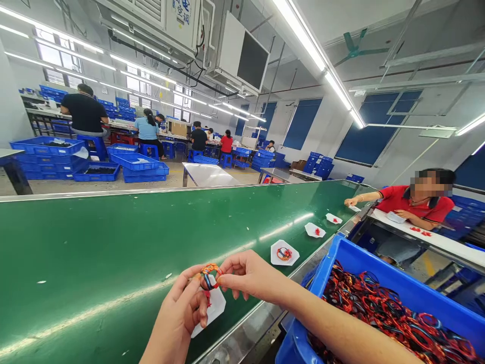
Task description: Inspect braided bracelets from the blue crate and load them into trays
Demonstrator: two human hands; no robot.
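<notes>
Between the fingertips of both hands is a braided cord bracelet (pixel 210 270), orange-red with a dark blue-black part. My left hand (pixel 184 306) pinches its left side, while my right hand (pixel 248 275) pinches the right side. Both hands are above a green conveyor belt (pixel 113 242). Below them lies a white card (pixel 214 309), partly covered by my left hand, with a bit of red showing on it. Farther up the belt, another white card (pixel 276 246) carries a similar bracelet (pixel 283 254).
At lower right, a blue bin (pixel 337 247) holds many red, orange and dark bracelets (pixel 394 318). Two white cards (pixel 310 228) with small red pieces lie farther along the belt. A co-worker in a red shirt (pixel 397 202) reaches over its far end. A metal rail (pixel 242 323) edges the belt.
</notes>
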